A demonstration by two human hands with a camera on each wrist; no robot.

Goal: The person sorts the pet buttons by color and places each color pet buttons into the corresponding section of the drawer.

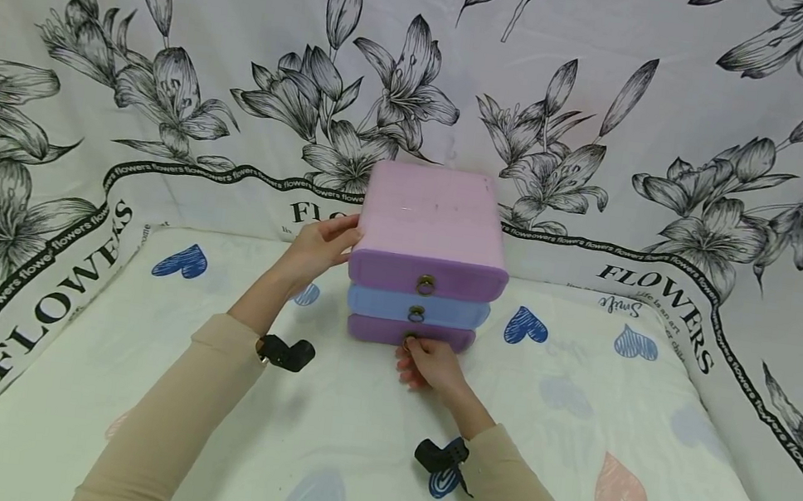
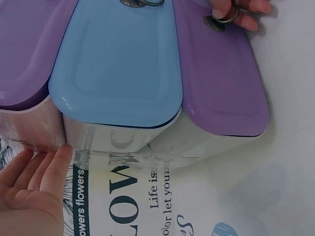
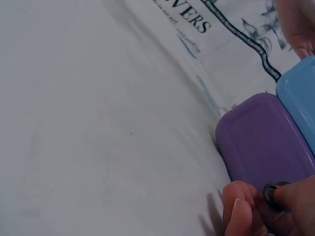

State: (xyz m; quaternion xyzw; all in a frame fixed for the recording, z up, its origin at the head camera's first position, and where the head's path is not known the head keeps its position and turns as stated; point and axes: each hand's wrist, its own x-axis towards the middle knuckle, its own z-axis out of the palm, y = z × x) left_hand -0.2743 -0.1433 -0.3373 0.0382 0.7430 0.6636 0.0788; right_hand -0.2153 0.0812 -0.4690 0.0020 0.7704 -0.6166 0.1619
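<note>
A small drawer unit (image 1: 436,213) with a pink top stands against the back cloth. Its front shows a purple top drawer (image 1: 384,272), a blue middle drawer (image 2: 118,64) and a purple bottom drawer (image 3: 261,137), all pushed in. Each drawer carries a bronze ring pull (image 1: 426,285). My left hand (image 1: 322,247) rests its straight fingertips against the unit's left side, near the top drawer. With thumb and finger, my right hand (image 1: 432,365) pinches the bottom drawer's ring pull (image 2: 224,20). What lies inside the drawers is hidden.
The unit stands on a white cloth (image 1: 234,447) printed with blue and pink hearts. Behind it hangs a white flower-print cloth (image 1: 280,10) with black lettering. A black wrist camera (image 1: 285,353) sits on the left wrist, another camera (image 1: 442,454) on the right.
</note>
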